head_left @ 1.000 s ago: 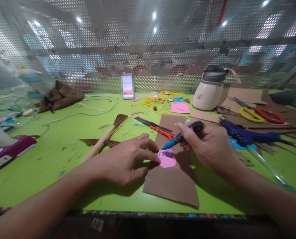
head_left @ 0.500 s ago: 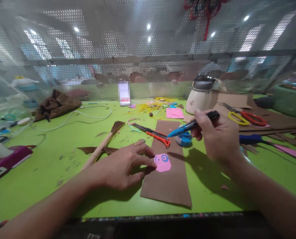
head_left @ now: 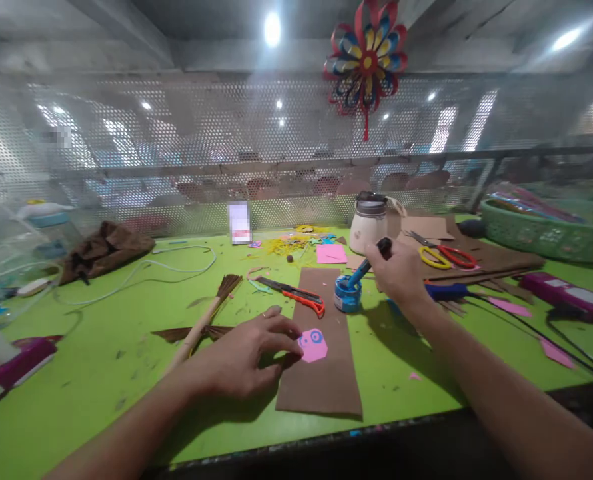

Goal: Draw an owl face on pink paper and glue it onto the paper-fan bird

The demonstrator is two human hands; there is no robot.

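Note:
My left hand [head_left: 249, 350] lies on the brown cardboard strip [head_left: 326, 393], its bent fingertips holding down the left edge of a small pink paper piece [head_left: 317, 348]. Blue ring and curve marks show on that paper. My right hand [head_left: 399, 270] is closed around a black marker [head_left: 361, 272] with a blue-smeared front end. Its tip is down inside a small open jar of blue paint [head_left: 347, 303], which stands at the strip's right edge. An orange box cutter [head_left: 304, 298] rests across the strip, blade pointing left.
A wooden stick with brown bristles [head_left: 201, 320] lies left of my left hand. Behind are a cream jug [head_left: 366, 223], scissors [head_left: 459, 258], a pink paper sheet [head_left: 331, 253] and yellow scraps [head_left: 291, 245]. To the right are a blue-handled tool [head_left: 446, 291] and a purple power strip [head_left: 569, 293].
My right hand has lowered the marker's blue tip from above the box cutter handle into the paint jar. The left hand stays at the pink paper. The camera view has tilted up.

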